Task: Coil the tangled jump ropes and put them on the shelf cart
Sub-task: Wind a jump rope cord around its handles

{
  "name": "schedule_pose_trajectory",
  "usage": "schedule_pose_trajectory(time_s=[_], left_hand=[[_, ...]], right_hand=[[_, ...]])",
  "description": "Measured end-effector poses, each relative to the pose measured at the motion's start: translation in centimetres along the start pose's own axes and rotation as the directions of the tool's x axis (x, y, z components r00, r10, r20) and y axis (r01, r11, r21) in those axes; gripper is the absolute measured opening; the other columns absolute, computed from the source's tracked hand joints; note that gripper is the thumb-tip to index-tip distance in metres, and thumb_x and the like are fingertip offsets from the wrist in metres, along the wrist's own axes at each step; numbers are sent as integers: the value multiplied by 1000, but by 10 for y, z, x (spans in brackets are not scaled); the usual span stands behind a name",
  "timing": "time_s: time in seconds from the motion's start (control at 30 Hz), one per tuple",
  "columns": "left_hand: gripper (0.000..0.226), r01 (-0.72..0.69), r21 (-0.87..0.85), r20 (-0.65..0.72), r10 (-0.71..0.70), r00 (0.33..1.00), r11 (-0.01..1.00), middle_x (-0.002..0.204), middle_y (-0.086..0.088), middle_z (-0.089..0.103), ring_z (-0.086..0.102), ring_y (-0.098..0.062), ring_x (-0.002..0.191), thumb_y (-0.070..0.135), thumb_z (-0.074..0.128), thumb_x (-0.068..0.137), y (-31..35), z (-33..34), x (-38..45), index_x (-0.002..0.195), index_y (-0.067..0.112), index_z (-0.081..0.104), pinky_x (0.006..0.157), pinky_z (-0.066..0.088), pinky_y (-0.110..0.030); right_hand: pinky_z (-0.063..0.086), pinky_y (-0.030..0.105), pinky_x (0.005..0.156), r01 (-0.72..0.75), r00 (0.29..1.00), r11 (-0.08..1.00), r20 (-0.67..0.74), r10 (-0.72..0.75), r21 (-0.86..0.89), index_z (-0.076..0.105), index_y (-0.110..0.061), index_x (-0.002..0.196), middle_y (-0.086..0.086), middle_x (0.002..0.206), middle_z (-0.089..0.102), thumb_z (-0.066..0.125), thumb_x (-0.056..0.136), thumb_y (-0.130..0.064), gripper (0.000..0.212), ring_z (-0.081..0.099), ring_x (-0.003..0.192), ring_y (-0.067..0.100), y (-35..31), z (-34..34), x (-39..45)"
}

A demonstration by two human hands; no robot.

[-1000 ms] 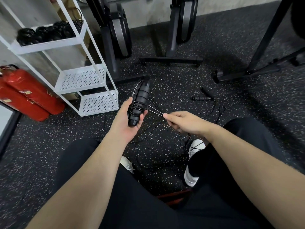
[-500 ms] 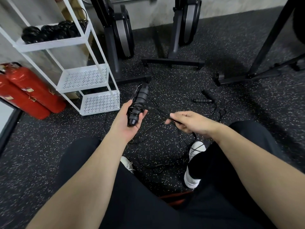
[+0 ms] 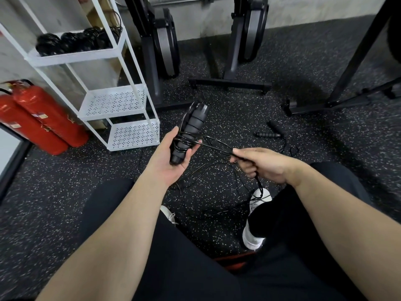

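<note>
The jump rope handles [image 3: 191, 131] are bundled together, black and ribbed, with a few turns of thin black cord [image 3: 217, 145] already wrapped round their middle. They sit in the left hand [image 3: 171, 157], palm up, thumb on one side and fingers curled up the other – a loose but real hold. From the wraps the cord runs across to the right hand [image 3: 260, 164], which has its fingers closed round a couple of strands, pulled fairly taut. The rest of the cord trails down in a messy tangle on the speckled floor [image 3: 217, 109] between the white shoes [image 3: 253, 233].

Another pair of handles [image 3: 268, 134] lies on the floor further out – untouched. Off to the left stands the white shelf cart [image 3: 121, 55], with coiled ropes [image 3: 71, 41] on its top shelf. Two red fire extinguishers [image 3: 43, 118] lean beside it.
</note>
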State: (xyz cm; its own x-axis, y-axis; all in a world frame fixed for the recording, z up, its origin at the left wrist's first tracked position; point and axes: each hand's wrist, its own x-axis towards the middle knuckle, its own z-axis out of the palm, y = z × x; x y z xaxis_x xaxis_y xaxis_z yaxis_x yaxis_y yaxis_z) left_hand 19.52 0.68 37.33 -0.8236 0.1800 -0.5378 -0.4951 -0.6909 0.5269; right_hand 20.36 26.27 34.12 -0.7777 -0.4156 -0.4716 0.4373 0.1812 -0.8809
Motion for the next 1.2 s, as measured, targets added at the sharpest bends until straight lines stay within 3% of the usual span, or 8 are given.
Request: schedule_pose_trajectory(time_s=[0.13,0.33,0.43,0.53,0.67,0.83,1.03,1.2], left_hand=[[31,36,84,80,-43,996,996,104,-15,77,76,-27,88,38,68,88,1,1,-5,88,12,84,45,55,-17],[30,102,369,127,-159,979,924,97,-18,77,76,-22,75,35,64,85,-5,4,-14,101,13,76,42,55,-20],[28,89,573,145,-208,967,814,90,-6,75,72,-15,67,31,65,80,-8,3,-14,105,19,65,44,57,-24],[36,86,745,185,-330,926,661,111,-13,69,74,-23,80,23,68,83,-12,2,-9,118,20,63,51,59,-29],[21,84,855,148,-396,906,512,105,-10,71,75,-27,79,11,65,96,-21,3,-8,114,21,66,50,59,-33],[14,47,931,103,-384,918,363,107,-15,68,72,-30,82,12,70,95,-26,2,-2,102,23,66,50,59,-36],[20,31,952,102,-411,906,304,121,-17,67,73,-34,92,11,73,93,-25,1,0,107,20,62,57,63,-42],[27,-99,986,145,-419,896,131,123,-7,63,76,-25,86,9,77,89,-28,2,-2,109,21,62,63,65,-45]], right_hand=[[31,28,64,-7,1000,996,31,4,88,66,-14,101,-6,68,35,57,95,-42,30,31,62,12,1,-1,0],[32,29,64,-59,998,996,-25,60,65,74,-19,88,-6,66,42,67,94,-34,17,36,59,11,9,-5,5],[31,26,59,-68,994,995,-86,74,66,70,-18,81,-7,63,46,70,91,-23,11,36,59,11,12,-6,10],[38,27,58,-39,985,998,-164,47,51,71,-9,91,6,75,64,54,97,0,20,51,67,19,14,-6,13],[56,32,79,-47,985,999,-167,49,14,79,-13,97,11,96,78,79,83,-20,15,71,82,22,6,-1,7],[48,20,50,-61,970,998,-235,57,-8,78,-10,100,-4,62,68,82,82,-20,21,57,53,7,4,8,7],[34,11,44,-6,957,998,-289,-14,-67,76,-11,100,-19,46,55,78,87,-20,16,46,40,-4,5,11,10],[46,22,75,48,961,988,-262,-85,-148,81,-20,89,-7,81,76,84,81,-25,9,62,78,7,9,18,14]])
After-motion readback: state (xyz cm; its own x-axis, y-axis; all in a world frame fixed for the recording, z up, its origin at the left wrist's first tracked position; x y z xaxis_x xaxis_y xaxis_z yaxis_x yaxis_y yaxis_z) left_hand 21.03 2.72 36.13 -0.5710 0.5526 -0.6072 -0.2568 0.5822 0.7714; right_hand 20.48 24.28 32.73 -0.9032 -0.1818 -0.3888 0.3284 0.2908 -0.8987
